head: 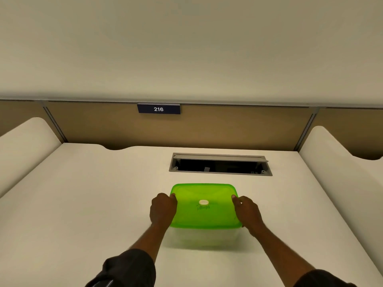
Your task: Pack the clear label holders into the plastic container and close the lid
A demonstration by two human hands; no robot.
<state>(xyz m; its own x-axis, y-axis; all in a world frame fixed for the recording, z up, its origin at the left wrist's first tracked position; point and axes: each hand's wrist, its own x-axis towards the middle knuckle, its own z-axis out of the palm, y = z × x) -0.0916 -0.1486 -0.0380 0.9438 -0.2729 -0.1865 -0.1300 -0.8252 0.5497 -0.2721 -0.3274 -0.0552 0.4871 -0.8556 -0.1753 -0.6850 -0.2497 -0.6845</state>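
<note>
A translucent plastic container (204,237) stands on the white desk, covered by a bright green lid (205,212) with a small white round vent and handwriting in its middle. My left hand (162,209) grips the lid's left edge, thumb on top. On the opposite edge, my right hand (247,212) holds the lid the same way. The lid lies flat over the container. No clear label holders show; the container's inside is too blurred to read.
An open cable hatch (220,164) with a grey frame sits in the desk just behind the container. A tan partition with a dark sign reading 216 (158,109) closes the back. White side dividers (24,141) flank the desk.
</note>
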